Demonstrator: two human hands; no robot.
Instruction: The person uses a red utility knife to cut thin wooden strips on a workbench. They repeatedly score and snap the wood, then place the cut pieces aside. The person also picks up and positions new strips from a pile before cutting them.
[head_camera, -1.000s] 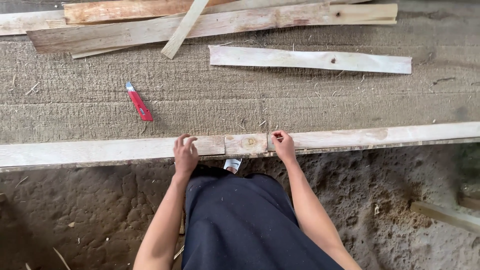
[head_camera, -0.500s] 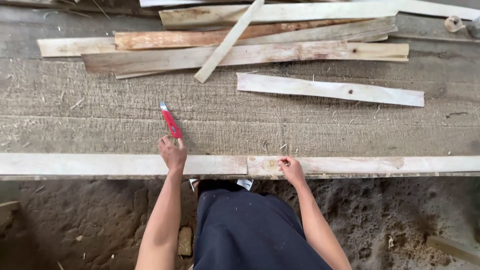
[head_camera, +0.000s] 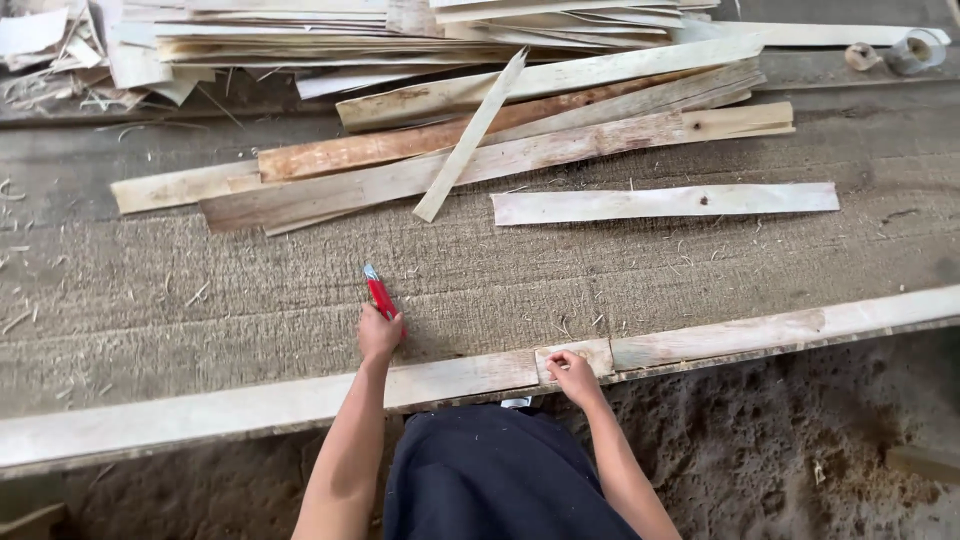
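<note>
Reaching up off the long strip, the left hand (head_camera: 379, 334) now has its fingers curled on the red cutter (head_camera: 381, 294); a second ago it pressed the wood. So the knife is being picked up. The right hand (head_camera: 573, 373) stays on the long strip (head_camera: 300, 400) at the table's near edge, fingers bent down on the join. Loose wood strips (head_camera: 520, 150) lie farther back.
</note>
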